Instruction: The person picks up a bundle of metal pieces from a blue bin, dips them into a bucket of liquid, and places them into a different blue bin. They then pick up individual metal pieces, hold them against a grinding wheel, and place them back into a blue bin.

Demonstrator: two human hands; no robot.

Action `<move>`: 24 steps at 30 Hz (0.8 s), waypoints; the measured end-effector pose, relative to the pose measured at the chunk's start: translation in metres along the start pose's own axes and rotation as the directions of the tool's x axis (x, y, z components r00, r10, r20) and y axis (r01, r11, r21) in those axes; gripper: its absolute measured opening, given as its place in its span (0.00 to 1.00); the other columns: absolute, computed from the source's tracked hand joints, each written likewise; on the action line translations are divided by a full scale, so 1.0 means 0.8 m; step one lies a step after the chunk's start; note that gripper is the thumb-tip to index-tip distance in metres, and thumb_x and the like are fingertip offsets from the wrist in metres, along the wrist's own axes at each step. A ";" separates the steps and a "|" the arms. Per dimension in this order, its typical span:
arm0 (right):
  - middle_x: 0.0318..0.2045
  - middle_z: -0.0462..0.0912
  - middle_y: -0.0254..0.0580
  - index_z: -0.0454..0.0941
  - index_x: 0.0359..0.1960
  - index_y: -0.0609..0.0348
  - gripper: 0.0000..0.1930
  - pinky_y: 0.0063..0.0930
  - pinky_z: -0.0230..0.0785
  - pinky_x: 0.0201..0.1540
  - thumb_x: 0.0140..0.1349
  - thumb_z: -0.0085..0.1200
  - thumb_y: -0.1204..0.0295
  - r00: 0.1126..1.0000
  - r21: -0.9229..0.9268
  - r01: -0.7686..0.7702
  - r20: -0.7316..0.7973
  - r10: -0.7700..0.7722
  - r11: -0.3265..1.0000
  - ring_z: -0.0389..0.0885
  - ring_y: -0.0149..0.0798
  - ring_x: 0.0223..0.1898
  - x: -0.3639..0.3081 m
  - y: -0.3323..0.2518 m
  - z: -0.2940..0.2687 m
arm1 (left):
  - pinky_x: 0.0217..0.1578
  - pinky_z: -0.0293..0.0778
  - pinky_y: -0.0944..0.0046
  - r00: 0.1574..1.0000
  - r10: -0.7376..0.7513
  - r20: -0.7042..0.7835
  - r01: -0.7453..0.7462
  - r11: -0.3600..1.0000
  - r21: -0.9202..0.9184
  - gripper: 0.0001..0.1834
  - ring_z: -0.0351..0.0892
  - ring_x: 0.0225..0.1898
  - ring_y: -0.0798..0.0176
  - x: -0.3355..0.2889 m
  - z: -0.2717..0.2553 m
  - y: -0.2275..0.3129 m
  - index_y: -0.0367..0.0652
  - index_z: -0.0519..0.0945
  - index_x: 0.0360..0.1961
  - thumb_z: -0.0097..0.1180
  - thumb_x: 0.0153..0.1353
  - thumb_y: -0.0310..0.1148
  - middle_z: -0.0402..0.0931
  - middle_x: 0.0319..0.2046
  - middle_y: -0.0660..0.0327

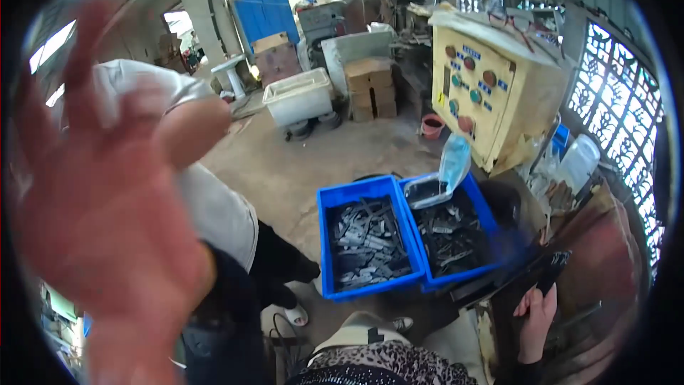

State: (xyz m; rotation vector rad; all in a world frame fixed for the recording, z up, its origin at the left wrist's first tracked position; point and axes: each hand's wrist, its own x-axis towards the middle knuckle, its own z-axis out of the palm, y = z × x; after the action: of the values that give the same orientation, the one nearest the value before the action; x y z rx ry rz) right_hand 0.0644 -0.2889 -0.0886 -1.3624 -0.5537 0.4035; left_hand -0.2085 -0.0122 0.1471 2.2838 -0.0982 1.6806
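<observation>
My left hand [107,221] is raised close in front of the camera at the left, large and blurred. Its palm shows, its fingers are spread, and nothing is in it. At the lower right, my right hand [538,317] is closed round a black oblong object [554,269], whose kind I cannot make out. This hand is beside a dark work surface [598,292]. Left of it, on the floor side, are two blue crates [324,242] side by side, with many dark grey metal-like pieces [367,239] inside. A clear shallow tray [425,192] rests on the right crate.
A person in a light shirt [221,207] stands close at my left, partly behind my hand. A cream control box [474,78] with round knobs stands beyond the crates, a blue face mask [454,160] before it. Farther back are a white tub [299,96], cardboard boxes [370,85] and a red bucket [432,126].
</observation>
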 end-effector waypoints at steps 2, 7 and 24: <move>0.19 0.62 0.27 0.65 0.49 0.58 0.10 0.16 0.61 0.22 0.69 0.43 0.71 0.998 0.023 0.033 -0.059 -0.031 0.999 0.63 0.21 0.18 -0.003 -0.007 -0.010 | 0.52 0.72 0.55 0.992 0.075 -0.105 -0.080 0.996 -0.039 0.38 0.73 0.54 0.51 0.011 0.006 -0.003 0.32 0.68 0.57 0.65 0.52 0.48 0.71 0.54 0.46; 0.18 0.63 0.27 0.65 0.48 0.59 0.10 0.16 0.61 0.20 0.69 0.43 0.69 0.996 0.060 0.065 0.050 -0.068 0.996 0.63 0.22 0.17 0.041 -0.006 0.012 | 0.56 0.67 0.51 0.854 0.384 -0.352 -0.371 0.923 0.107 0.28 0.71 0.55 0.50 0.043 -0.057 0.037 0.35 0.69 0.57 0.59 0.58 0.38 0.69 0.57 0.45; 0.20 0.65 0.29 0.65 0.44 0.59 0.06 0.18 0.61 0.24 0.69 0.43 0.71 0.963 0.055 0.092 0.249 -0.103 0.994 0.64 0.24 0.20 0.032 -0.040 0.057 | 0.32 0.74 0.60 0.695 0.199 0.691 0.239 0.842 -0.484 0.12 0.81 0.34 0.53 -0.116 0.078 0.068 0.41 0.81 0.45 0.58 0.63 0.34 0.81 0.34 0.55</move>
State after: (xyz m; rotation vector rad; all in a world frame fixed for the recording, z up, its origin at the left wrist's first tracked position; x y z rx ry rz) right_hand 0.0567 -0.2430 -0.0485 -1.2449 -0.8144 0.5086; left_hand -0.1928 -0.0932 0.0537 2.2899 -0.6334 0.4963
